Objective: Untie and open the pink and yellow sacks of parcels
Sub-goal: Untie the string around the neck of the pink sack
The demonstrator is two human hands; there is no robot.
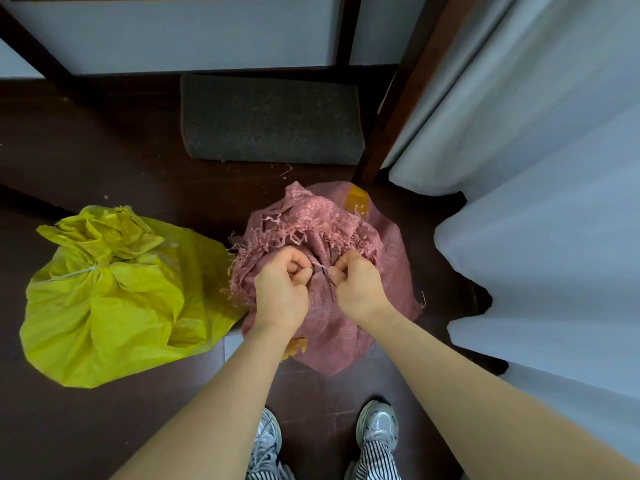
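Observation:
A pink woven sack [346, 327] with a frayed, bunched top stands on the dark floor in front of me. A thin white string [321, 267] runs across its gathered neck. My left hand [282, 289] pinches one end of that string and my right hand [356, 284] pinches the other, both fists resting against the sack. To the left lies a yellow sack [114, 306], its neck tied shut with white string [81, 271]. Nothing inside either sack shows, apart from an orange patch [356, 200] at the pink sack's far side.
A grey doormat [270, 119] lies beyond the sacks before a dark-framed door. White curtains [536, 168] hang along the right side. My striped trouser legs and grey sneakers [377, 427] stand just behind the pink sack.

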